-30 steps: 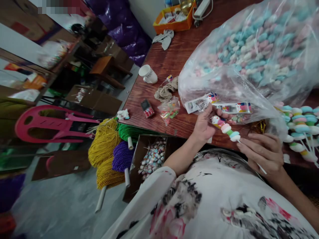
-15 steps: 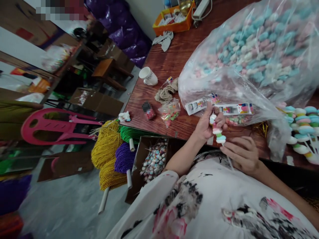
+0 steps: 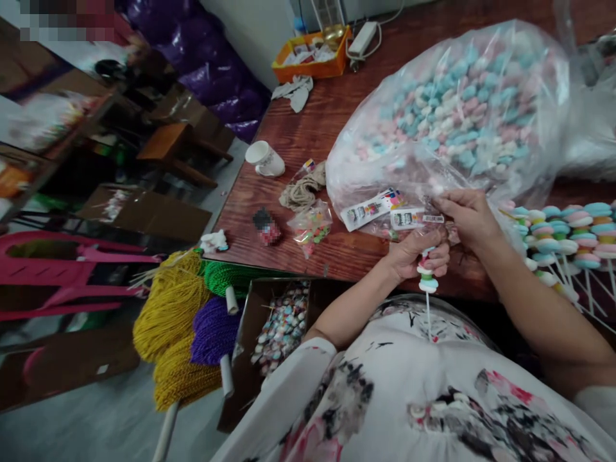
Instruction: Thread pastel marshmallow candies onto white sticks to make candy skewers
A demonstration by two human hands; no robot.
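Observation:
My left hand (image 3: 419, 254) is closed round a marshmallow skewer (image 3: 428, 280), which hangs upright with its white stick pointing down. Its lower pieces, white, blue and green, show beneath my fingers, while the upper ones are hidden. Just above, my right hand (image 3: 464, 215) pinches the edge of a clear plastic packet (image 3: 433, 219) that carries a barcode label. Two printed packets lie behind my hands: a white one (image 3: 368, 210) and another (image 3: 405, 219) that is partly covered. A large clear bag of marshmallows (image 3: 462, 115) fills the table beyond them.
Finished marshmallow skewers (image 3: 568, 234) lie at the right. On the wooden table (image 3: 240, 240) stand a white mug (image 3: 264, 158), a coil of rope (image 3: 304, 187), a small candy bag (image 3: 310, 228) and an orange tray (image 3: 310, 64). A box of sweets (image 3: 282, 327) sits beside my left arm.
My right hand has left the skewer's stick and moved up to the packet. The left hand has turned and lowered slightly with the skewer. The view has shifted right.

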